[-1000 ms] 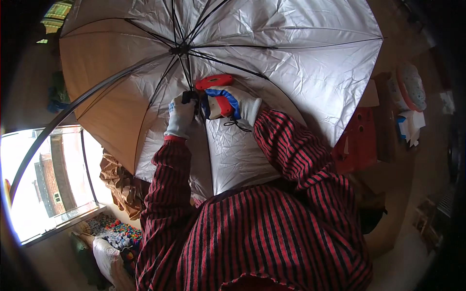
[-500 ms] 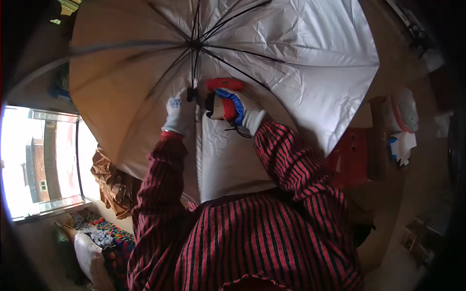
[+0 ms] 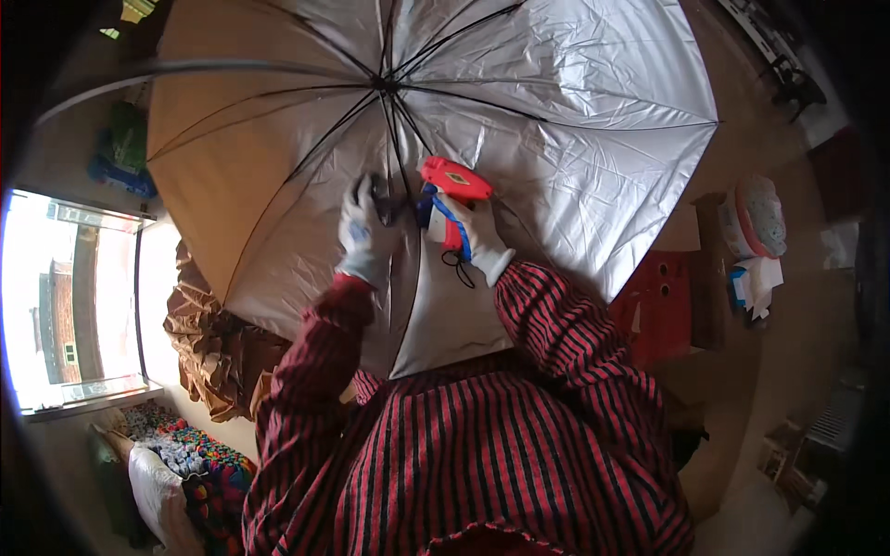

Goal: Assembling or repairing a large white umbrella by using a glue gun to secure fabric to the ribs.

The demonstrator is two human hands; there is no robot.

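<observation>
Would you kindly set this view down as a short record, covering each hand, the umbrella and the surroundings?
Left hand: gloved, at a dark, blurred piece; grip unclear
Right hand: gloved, gripping a red handheld tool
Umbrella: open, ribbed underside showing
Left side: bright window, crumpled brown material

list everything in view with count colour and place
Umbrella: 1, silver to tan, open, centre
Tool: 1, red top, in right hand
Dark piece: 1, blackish, blurred, at left hand
Window: 1, bright, left
Crumpled sheet: 1, brown, left
Heap: 1, multicoloured, lower left
Bundle: 1, white, beside heap
Box: 1, red, right of umbrella
Tub: 1, pink-rimmed, far right
Papers: count unclear, white, below tub
Sleeves: 2, red-black striped, lower centre
Left hand: 1, white-gloved, centre
Right hand: 1, white-gloved, around tool
</observation>
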